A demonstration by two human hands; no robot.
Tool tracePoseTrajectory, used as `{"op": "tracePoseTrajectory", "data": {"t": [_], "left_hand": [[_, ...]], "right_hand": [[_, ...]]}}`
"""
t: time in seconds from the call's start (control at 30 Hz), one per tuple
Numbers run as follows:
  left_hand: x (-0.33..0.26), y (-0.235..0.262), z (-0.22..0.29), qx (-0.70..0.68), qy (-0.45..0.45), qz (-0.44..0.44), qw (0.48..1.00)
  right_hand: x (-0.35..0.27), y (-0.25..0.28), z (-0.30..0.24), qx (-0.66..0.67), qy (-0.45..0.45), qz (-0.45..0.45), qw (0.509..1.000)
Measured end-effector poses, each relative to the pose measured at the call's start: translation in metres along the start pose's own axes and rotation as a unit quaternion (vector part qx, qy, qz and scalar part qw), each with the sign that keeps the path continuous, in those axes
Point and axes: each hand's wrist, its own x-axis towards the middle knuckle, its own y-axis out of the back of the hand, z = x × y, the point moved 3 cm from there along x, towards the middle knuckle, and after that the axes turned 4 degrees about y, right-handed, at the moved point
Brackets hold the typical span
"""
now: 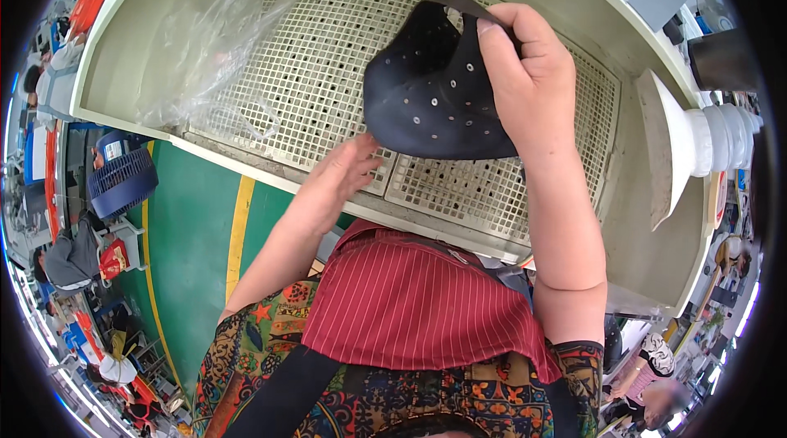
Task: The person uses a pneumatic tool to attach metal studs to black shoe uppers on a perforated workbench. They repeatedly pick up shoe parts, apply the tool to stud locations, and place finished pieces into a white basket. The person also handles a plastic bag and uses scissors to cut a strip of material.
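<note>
Some right-hand fingers (521,20) pinch a dark eyelet-dotted piece (447,120), left-hand fingers (359,163) loosely parted just beside it.

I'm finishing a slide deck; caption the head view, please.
The right hand grips a dark piece dotted with pale rings above a pale grid, the open left hand close by.

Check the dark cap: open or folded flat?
Open: the cap bulges round, its hollow inside showing, its edge pinched by the right hand.
</note>
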Motion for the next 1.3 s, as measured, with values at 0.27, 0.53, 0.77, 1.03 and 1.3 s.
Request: {"op": "tracePoseTrajectory", "data": {"t": [0.27, 0.53, 0.77, 1.03, 1.3], "left_hand": [[0.004, -0.010, 0.057, -0.021, -0.299, 0.095, 0.949], [-0.018, -0.026, 0.115, -0.005, -0.328, -0.018, 0.945], [-0.011, -0.035, 0.106, 0.033, -0.270, -0.025, 0.962], [-0.004, -0.046, 0.106, 0.031, -0.259, -0.055, 0.964], [-0.010, -0.036, 0.165, 0.088, -0.310, 0.040, 0.946]], "right_hand": [[-0.013, -0.013, 0.048, 0.305, -0.153, 0.100, 0.935], [-0.031, -0.017, 0.085, 0.057, -0.133, -0.067, 0.987], [-0.017, -0.060, 0.071, -0.162, 0.064, -0.179, 0.968], [0.003, -0.066, 0.097, -0.255, 0.147, -0.084, 0.952], [0.043, -0.070, 0.086, -0.029, 0.026, -0.108, 0.993]]}}
